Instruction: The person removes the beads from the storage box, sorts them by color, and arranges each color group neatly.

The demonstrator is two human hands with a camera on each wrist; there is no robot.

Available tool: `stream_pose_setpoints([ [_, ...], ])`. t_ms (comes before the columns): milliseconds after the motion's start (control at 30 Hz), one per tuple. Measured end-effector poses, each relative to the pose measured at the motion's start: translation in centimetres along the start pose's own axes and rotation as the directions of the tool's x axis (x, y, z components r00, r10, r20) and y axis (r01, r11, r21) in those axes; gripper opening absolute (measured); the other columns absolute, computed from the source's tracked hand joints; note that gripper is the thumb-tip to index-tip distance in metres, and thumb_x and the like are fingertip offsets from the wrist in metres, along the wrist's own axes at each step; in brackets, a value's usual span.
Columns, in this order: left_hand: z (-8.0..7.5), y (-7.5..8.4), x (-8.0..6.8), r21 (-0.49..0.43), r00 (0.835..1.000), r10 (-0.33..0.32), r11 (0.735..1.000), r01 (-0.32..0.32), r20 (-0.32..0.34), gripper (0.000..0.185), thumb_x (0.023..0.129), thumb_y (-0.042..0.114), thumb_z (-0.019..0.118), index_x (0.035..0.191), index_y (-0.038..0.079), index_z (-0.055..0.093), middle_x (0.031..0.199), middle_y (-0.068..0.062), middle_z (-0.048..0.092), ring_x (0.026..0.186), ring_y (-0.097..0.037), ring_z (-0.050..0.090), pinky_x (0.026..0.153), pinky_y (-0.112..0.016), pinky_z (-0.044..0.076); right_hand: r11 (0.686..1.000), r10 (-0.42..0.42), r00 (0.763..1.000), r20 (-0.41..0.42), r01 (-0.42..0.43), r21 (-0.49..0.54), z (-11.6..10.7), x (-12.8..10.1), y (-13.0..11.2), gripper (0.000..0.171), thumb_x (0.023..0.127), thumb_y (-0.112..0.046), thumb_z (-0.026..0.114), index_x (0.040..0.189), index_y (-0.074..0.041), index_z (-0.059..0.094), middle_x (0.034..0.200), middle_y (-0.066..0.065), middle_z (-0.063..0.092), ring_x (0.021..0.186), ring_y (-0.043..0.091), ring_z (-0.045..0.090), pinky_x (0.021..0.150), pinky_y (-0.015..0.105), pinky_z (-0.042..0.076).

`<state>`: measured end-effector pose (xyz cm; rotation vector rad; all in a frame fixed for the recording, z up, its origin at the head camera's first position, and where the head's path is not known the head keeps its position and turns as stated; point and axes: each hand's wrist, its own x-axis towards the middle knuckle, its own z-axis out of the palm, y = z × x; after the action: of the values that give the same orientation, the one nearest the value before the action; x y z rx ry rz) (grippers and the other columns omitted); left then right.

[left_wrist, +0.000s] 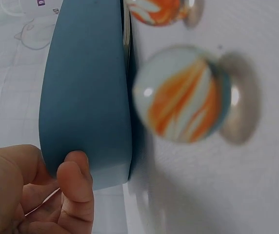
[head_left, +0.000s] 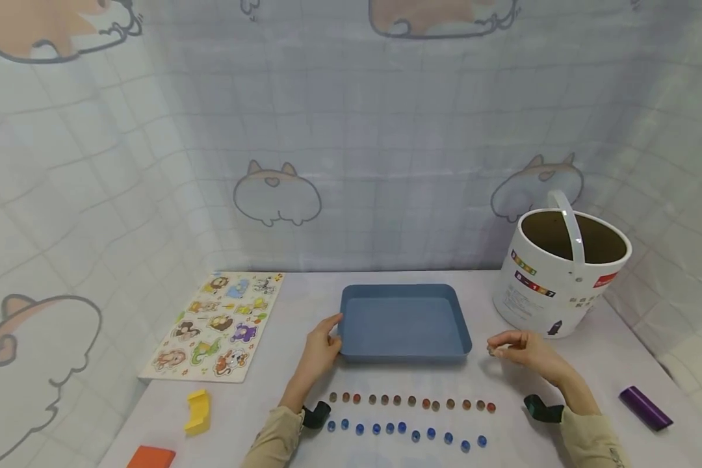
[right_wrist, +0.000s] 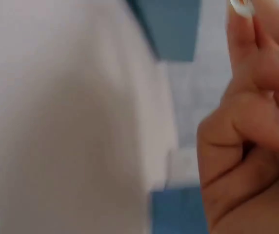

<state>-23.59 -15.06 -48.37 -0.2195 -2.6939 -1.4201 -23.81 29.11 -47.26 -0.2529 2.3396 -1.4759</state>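
Observation:
A shallow blue-grey tray (head_left: 406, 322) lies on the white table in the head view. My left hand (head_left: 318, 351) holds its left wall; in the left wrist view the thumb and curled fingers pinch the tray's corner. To the right of the tray, my right hand (head_left: 529, 354) is raised above the table, pinching a small glass marble (right_wrist: 242, 7) between thumb and fingertips. In front of the tray runs a row of orange-brown marbles (head_left: 412, 401), and nearer to me a row of blue marbles (head_left: 402, 427). Close up, one orange-and-white swirled marble (left_wrist: 181, 95) sits beside the tray wall.
A white bucket (head_left: 526, 305) with a raised handle stands at the back right. An animal puzzle board (head_left: 201, 374) lies at the left, with a yellow block (head_left: 197, 413) and an orange block (head_left: 151, 457) nearer me. At the far right is a purple cylinder (head_left: 645, 408).

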Motion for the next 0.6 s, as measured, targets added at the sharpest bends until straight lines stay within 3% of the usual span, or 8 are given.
stream_pose_setpoints([
  [200,-0.1,0.0,0.0,-0.013,1.000,0.005,1.000,-0.005,-0.001,0.051,0.089,-0.004,0.050,0.140,-0.001,0.048,0.127,-0.023,0.057,0.041,-0.006,0.041,0.040,-0.018,0.037,0.998,0.041,0.989,0.145,-0.047,0.038,0.0,-2.6,2.6,0.037,0.090,-0.018,0.065,0.116,0.007,0.063,0.100,-0.014,0.069,0.073,0.005,0.050,0.060,0.024,0.042],
  [433,-0.2,0.0,0.1,-0.015,1.000,-0.019,1.000,0.019,0.005,0.051,0.090,-0.003,0.050,0.141,0.000,0.048,0.125,-0.021,0.058,0.041,-0.007,0.042,0.040,-0.018,0.036,0.993,-0.032,0.955,0.296,-0.005,0.120,0.7,-3.8,3.1,0.033,0.087,-0.008,0.065,0.113,0.012,0.062,0.096,-0.009,0.071,0.067,0.002,0.049,0.054,0.018,0.040],
  [600,-0.2,0.0,0.1,-0.020,1.000,-0.027,0.999,0.027,0.002,0.051,0.090,-0.003,0.050,0.141,0.001,0.047,0.130,-0.021,0.056,0.043,-0.008,0.043,0.040,-0.018,0.037,0.989,-0.092,0.935,0.341,0.045,0.141,1.4,-3.5,3.0,0.032,0.085,-0.006,0.067,0.110,0.013,0.063,0.095,-0.007,0.073,0.063,0.000,0.047,0.052,0.017,0.037],
])
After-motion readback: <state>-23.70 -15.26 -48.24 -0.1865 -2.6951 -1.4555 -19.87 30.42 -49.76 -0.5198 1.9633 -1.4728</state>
